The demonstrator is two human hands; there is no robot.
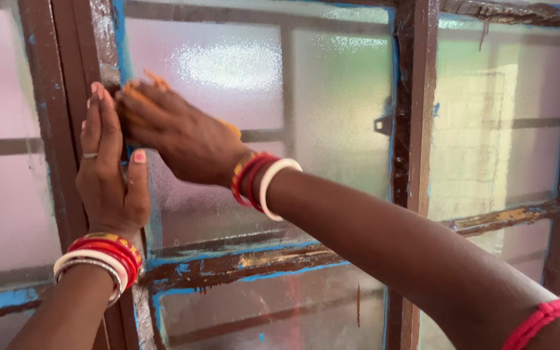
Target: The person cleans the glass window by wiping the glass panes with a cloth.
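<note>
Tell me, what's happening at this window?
A person presses the right hand, with something yellow-orange under its fingers, against the frosted pane near its upper left corner. The left hand lies flat on the brown frame beside it. The frame's paint is chipped, with blue showing at the edges. Both wrists wear bangles.

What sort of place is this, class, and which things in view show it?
Probably an old building's window, under repair or cleaning: frosted glass panes, a worn brown frame with blue paint showing through, and a small latch fitting.
</note>
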